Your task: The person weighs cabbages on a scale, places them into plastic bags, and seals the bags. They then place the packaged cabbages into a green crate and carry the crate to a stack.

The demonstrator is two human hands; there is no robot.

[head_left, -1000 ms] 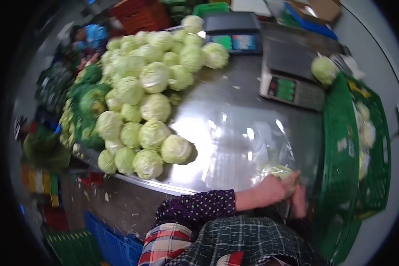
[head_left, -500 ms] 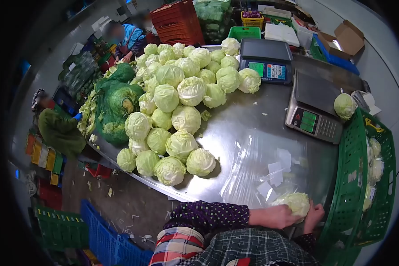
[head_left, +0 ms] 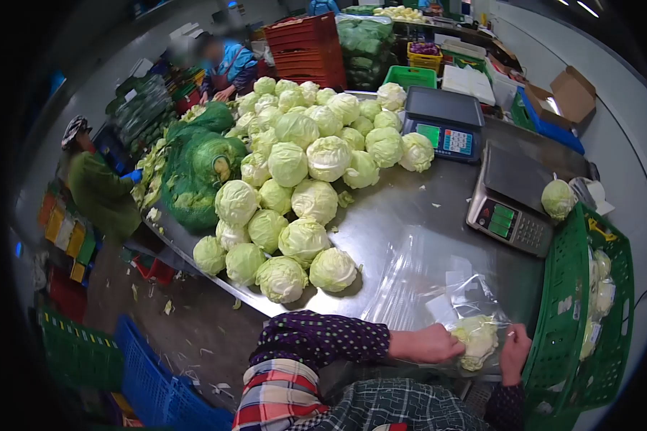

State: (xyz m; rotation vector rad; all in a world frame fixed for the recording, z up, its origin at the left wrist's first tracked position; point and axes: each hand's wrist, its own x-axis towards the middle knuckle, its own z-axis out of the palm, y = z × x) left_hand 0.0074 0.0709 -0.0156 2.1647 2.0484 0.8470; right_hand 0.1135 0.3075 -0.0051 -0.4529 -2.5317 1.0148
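Observation:
A pale green cabbage point(head_left: 476, 343) sits at the table's near edge, between my hands, with clear plastic film point(head_left: 487, 298) around it and rising above it. My left hand point(head_left: 438, 344) is closed at the cabbage's left side, gripping the film there. To the right of the cabbage, my right hand point(head_left: 515, 348) pinches the film, a small gap away from the leaves. More film, a flat stack of clear sheets point(head_left: 402, 276), lies just beyond, with white labels point(head_left: 442, 309) showing on or under it.
A large pile of cabbages point(head_left: 302, 179) covers the table's left side, beside a green net sack point(head_left: 194, 172). Two scales point(head_left: 510, 201) point(head_left: 446, 129) stand at the right and back. A green crate point(head_left: 564, 302) with wrapped cabbages borders my right. Two people point(head_left: 101, 187) point(head_left: 226, 65) work across the left side.
My right hand has moved up and away from the cabbage, drawing the film up. The film now shows over the cabbage's top. The whole view has tilted upward slightly.

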